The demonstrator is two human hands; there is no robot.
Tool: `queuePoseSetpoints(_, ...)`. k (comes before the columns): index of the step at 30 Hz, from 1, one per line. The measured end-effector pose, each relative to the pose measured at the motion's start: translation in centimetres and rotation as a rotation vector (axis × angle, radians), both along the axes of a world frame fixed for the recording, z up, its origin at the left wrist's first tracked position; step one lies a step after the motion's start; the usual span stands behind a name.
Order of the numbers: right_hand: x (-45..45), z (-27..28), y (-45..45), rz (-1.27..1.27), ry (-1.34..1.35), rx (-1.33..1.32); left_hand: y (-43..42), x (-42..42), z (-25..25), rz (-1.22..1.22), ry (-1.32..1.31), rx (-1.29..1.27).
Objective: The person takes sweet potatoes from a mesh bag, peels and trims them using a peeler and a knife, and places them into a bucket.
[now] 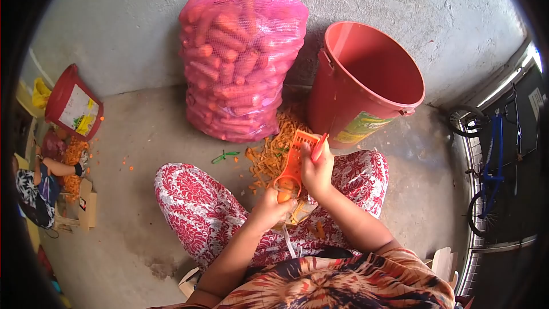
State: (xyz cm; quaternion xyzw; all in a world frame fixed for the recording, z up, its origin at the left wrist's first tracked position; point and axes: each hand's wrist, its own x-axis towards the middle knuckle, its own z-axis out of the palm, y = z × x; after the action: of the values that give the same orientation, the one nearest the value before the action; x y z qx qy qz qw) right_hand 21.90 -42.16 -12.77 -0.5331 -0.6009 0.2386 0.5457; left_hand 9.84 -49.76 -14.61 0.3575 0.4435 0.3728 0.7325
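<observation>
My left hand (270, 210) is closed around a carrot (284, 195), of which an orange end shows. My right hand (318, 167) is wrapped round a red-handled tool (319, 147); its working end is hidden, so I cannot tell its kind. Between the hands is an orange plastic piece (294, 151) with slotted holes and a round opening near the carrot; my right hand touches its side. Orange peelings (269, 157) lie heaped on the floor just beyond my hands, between my crossed legs.
A pink mesh sack (243, 63) full of carrots stands against the wall. Beside it is a tall red bucket (374, 66). A green tie (225, 156) lies on the floor. At far left, another person (40, 186) sits near a tipped red tub (74, 103); a blue bicycle (492, 166) stands right.
</observation>
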Motion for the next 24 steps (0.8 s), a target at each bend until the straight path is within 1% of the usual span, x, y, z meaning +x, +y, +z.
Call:
queuePoseSetpoints(2,1.1,-0.7,1.9,-0.045,0.077,-0.011,-0.1,0.1,-0.2,0.031,0.083,0.082)
queuePoseSetpoints(4,2.4,-1.2,4.0,-0.175,0.107,0.056,0.2,0.1,-1.0,0.043,0.145,0.148)
queuePoseSetpoints(6,4.3,-0.9,5.7,-0.308,0.144,0.102,-0.3,0.3,0.0,0.049,0.124,0.059)
queuePoseSetpoints(8,5.4,-1.0,6.3,-0.291,0.247,0.094,-0.6,0.2,0.4,0.061,0.093,-0.001)
queuePoseSetpoints(9,4.6,0.2,5.4,-0.243,0.239,0.117,-0.6,0.3,0.4,0.073,0.071,-0.015)
queuePoseSetpoints(10,4.2,0.4,4.3,-0.169,0.247,-0.023,-0.5,0.3,0.5,0.082,0.048,-0.026)
queuePoseSetpoints(12,2.3,0.7,2.4,-0.038,0.334,-0.042,-0.1,0.4,0.4,0.085,0.073,-0.036)
queuePoseSetpoints(14,1.2,-0.6,1.2,0.043,0.151,-0.011,0.1,0.4,0.6,0.094,0.073,-0.018)
queuePoseSetpoints(15,0.1,0.2,0.3,0.065,0.162,-0.013,0.3,0.5,1.0,0.1,0.06,0.007)
queuePoseSetpoints(16,0.0,0.7,-0.3,0.042,0.017,-0.051,0.3,0.5,1.2,0.105,0.047,0.032)
queuePoseSetpoints(18,-0.2,0.6,-0.2,0.027,0.031,-0.02,0.1,0.3,1.0,0.098,0.008,-0.042)
queuePoseSetpoints(21,1.3,-1.8,2.4,-0.047,0.08,-0.008,0.2,0.2,1.1,0.105,-0.097,-0.113)
queuePoseSetpoints(22,1.7,-2.1,4.0,-0.116,0.105,0.206,0.2,0.1,1.1,0.113,-0.14,-0.132)
queuePoseSetpoints(23,2.8,-2.0,5.3,-0.242,0.151,0.168,-0.1,0.0,1.3,0.088,-0.185,-0.169)
queuePoseSetpoints(24,4.2,-1.1,6.4,-0.385,0.056,0.145,-0.5,-0.1,1.7,0.063,-0.231,-0.202)
